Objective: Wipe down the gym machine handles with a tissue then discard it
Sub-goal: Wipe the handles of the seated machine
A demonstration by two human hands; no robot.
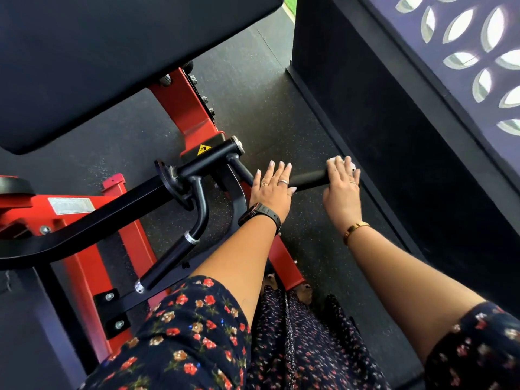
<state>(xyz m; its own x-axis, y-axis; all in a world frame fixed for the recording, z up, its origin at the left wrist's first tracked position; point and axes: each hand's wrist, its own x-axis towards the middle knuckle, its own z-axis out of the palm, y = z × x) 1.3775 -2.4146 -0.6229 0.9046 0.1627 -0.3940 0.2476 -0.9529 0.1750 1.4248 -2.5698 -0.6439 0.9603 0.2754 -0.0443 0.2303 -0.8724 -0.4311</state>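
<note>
1. The white crumpled tissue (334,160) is mostly hidden under the right hand (342,192). Only small bits show past the fingertips, at the hand's 12 o'clock edge.
2. The black foam-covered machine handle (308,179) has its outer end covered by that hand and the tissue. Its inner stretch is hidden beneath the left hand (270,190), so only a short bare length shows between the two hands.
3. The right hand's fingers (343,170) bend down over the handle's end, grasping the tissue against it. Its thumb is out of sight.
4. The left hand's fingers (277,173) lie straight and slightly spread, released, resting across the handle and pointing to 12 o'clock. I cannot tell whether the palm presses down.
5. A second black tubular handle with a chrome ring (174,257) lies at 8 o'clock from the left hand, well apart and untouched.
6. The black padded cushion (112,52) at 11 o'clock is cut off by the picture's edges. The red steel frame (188,108) runs beneath it.
7. The dark floral sleeves (183,333) are cut off at 6 o'clock.
</note>
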